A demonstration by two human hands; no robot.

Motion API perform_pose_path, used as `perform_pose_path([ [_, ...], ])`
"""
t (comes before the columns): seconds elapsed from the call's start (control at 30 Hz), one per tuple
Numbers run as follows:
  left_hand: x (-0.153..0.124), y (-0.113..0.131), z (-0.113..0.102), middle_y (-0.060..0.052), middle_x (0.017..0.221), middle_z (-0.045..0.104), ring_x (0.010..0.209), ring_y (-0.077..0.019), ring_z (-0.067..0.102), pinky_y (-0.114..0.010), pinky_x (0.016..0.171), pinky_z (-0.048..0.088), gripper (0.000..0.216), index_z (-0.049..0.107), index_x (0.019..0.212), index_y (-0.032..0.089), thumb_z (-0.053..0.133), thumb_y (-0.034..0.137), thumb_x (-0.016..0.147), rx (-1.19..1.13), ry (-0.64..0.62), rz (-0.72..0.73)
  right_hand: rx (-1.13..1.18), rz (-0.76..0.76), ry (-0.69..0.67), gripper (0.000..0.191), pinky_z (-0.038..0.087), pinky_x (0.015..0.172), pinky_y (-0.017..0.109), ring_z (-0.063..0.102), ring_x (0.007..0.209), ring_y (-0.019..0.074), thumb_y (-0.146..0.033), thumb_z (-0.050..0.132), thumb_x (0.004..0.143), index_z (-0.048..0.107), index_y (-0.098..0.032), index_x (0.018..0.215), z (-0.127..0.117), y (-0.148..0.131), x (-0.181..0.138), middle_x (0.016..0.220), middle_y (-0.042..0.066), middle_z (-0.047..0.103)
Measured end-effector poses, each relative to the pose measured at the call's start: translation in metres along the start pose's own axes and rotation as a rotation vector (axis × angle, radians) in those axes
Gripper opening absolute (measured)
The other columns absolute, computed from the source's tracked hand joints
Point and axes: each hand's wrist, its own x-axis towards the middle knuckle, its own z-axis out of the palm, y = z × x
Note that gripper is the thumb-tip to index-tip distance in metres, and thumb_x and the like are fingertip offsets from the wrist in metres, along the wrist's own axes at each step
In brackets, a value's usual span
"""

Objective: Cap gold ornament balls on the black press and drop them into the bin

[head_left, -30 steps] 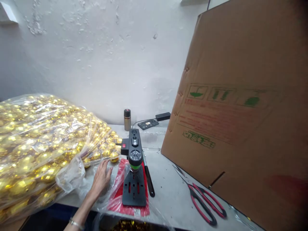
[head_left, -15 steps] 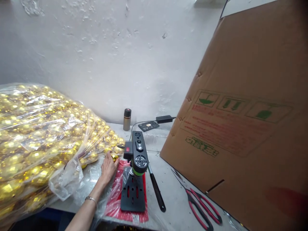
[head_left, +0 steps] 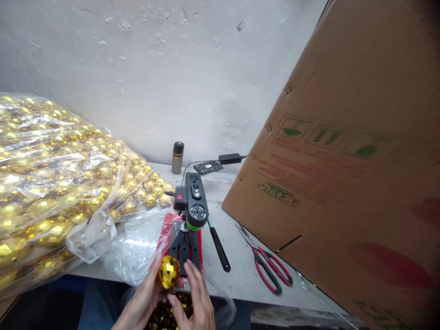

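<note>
A shiny gold faceted ball (head_left: pixel 169 272) rests in my left hand (head_left: pixel 146 291), whose fingers are closed around its left side. My right hand (head_left: pixel 197 298) is just right of the ball, with thumb and fingers apart and nothing seen in them. Beneath both hands, at the table's front edge, lies a mass of gold glittering pieces (head_left: pixel 165 314), partly hidden by the hands. Beyond them stands a small black press-like device (head_left: pixel 196 201) on a slotted black base plate (head_left: pixel 185 250), over a red plastic sheet (head_left: pixel 167 229). A black-handled lever (head_left: pixel 220 250) sticks out at its right.
A large clear bag of gold balls (head_left: pixel 58 183) fills the left side. Red-and-black scissors (head_left: pixel 270 270) lie to the right, beside a big cardboard box (head_left: pixel 326 160). A small bottle (head_left: pixel 177 158), a dark phone-like slab (head_left: pixel 208 167) and a black power adapter (head_left: pixel 230 158) sit near the wall.
My left hand has come back from beside the bag to the table's front edge, now with a gold ball. My right hand has entered the view. The camera has tilted down slightly.
</note>
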Motion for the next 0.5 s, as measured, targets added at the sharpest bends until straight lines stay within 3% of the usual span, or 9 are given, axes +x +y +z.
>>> perform_pose_path([
  [0.13, -0.009, -0.023, -0.012, -0.014, 0.119, 0.08, 0.123, -0.035, 0.07, -0.05, 0.102, 0.06, 0.079, 0.072, 0.129, 0.022, 0.055, 0.085, 0.084, 0.235, 0.009, 0.102, 0.014, 0.0, -0.008, 0.058, 0.062, 0.103, 0.046, 0.073, 0.121, 0.035, -0.057, 0.074, 0.089, 0.069, -0.028, 0.138, 0.01, -0.002, -0.003, 0.13, 0.012, 0.075],
  [0.23, -0.008, -0.026, -0.017, -0.014, 0.142, 0.069, 0.129, -0.0329, 0.067, -0.048, 0.108, 0.057, 0.082, 0.058, 0.147, 0.025, 0.069, 0.074, 0.083, 0.404, -0.014, 0.209, -0.012, 0.05, 0.03, 0.053, 0.062, 0.103, 0.045, 0.073, 0.122, 0.0335, -0.052, 0.073, 0.091, 0.068, -0.028, 0.139, 0.001, 0.007, -0.007, 0.131, 0.011, 0.075],
  [0.37, -0.002, -0.024, 0.0, -0.016, 0.136, 0.072, 0.123, -0.0348, 0.071, -0.049, 0.108, 0.056, 0.088, 0.059, 0.144, 0.022, 0.08, 0.071, 0.074, 0.336, -0.192, 0.246, -0.042, 0.075, 0.047, 0.05, 0.061, 0.106, 0.045, 0.07, 0.127, 0.0322, -0.047, 0.069, 0.095, 0.066, -0.029, 0.142, -0.004, 0.016, -0.006, 0.136, 0.009, 0.072],
  [0.5, 0.01, -0.012, 0.02, -0.016, 0.132, 0.074, 0.126, -0.0359, 0.068, -0.047, 0.108, 0.056, 0.083, 0.066, 0.132, 0.018, 0.081, 0.072, 0.07, 0.234, -0.042, 0.238, -0.023, 0.04, 0.019, 0.045, 0.061, 0.106, 0.044, 0.069, 0.129, 0.0308, -0.046, 0.064, 0.098, 0.068, -0.03, 0.14, -0.001, 0.014, 0.0, 0.138, 0.008, 0.072],
])
